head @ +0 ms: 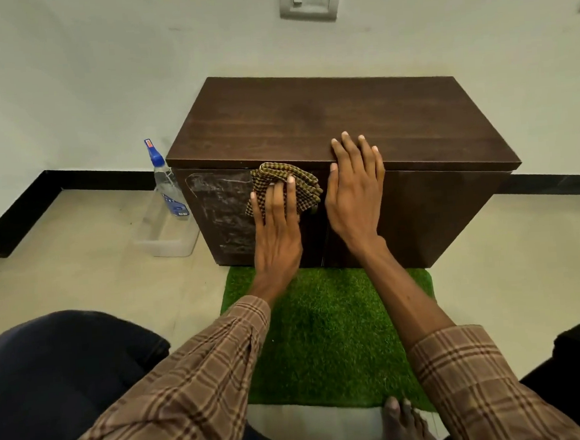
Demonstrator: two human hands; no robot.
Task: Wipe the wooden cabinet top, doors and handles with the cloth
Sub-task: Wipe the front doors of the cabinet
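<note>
A pale tiled floor meets a white wall, where the dark wooden cabinet [340, 123] stands. The left hand [277, 227], fingers straight, presses the checked cloth [287, 180] flat against the left door [219, 214]. Just beside it, the right hand [355, 194] rests flat-fingered over the cabinet's front top edge. A spray bottle [167, 183] stands beyond the left hand's outer side.

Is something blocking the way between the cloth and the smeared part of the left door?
Nothing visible does. The cloth lies under the left hand against the left door, right beside the whitish smears.
</note>
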